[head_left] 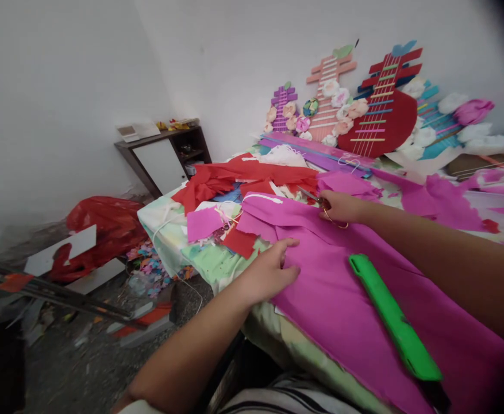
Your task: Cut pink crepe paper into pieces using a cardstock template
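My left hand (271,270) lies flat on the pink sheet (364,305) spread over the worktop (169,230), its fingers loose, gripping nothing. My right hand (340,206) grips scissors (316,199) at the sheet's far edge. A green strip (392,316) rests on the sheet near me.

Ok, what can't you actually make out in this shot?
Head view only:
- Scissors: blades and handles mostly hidden by the right hand.
- Large magenta paper sheet: near corner cut off by the frame edge.
- Dark wooden shelf: its small items too small to identify.
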`<control>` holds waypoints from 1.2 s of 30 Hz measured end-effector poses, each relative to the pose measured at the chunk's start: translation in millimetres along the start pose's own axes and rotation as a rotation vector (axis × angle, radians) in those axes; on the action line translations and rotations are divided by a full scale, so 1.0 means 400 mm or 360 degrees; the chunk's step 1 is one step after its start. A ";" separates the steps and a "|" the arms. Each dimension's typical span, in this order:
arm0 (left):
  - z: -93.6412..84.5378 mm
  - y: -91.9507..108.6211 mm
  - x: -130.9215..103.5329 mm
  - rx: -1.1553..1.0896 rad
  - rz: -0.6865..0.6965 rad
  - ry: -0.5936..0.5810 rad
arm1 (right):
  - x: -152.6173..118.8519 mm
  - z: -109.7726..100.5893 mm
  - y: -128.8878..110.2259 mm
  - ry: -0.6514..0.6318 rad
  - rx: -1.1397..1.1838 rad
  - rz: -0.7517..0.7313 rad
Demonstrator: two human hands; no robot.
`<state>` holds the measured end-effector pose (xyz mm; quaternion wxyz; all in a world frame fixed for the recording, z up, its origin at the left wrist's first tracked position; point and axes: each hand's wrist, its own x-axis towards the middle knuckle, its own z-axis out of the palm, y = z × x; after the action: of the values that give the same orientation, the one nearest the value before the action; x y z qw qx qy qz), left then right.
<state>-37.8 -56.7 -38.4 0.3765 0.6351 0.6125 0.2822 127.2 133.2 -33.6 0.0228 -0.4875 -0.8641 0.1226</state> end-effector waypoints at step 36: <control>0.038 -0.021 -0.110 0.1307 0.0236 -0.0236 | -0.159 0.046 -0.178 -0.0040 -0.0298 -0.0129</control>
<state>-34.0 -102.5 -49.1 0.1139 0.7934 0.5980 -0.0054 98.0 40.8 -29.6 -0.0288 -0.4505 -0.8911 0.0466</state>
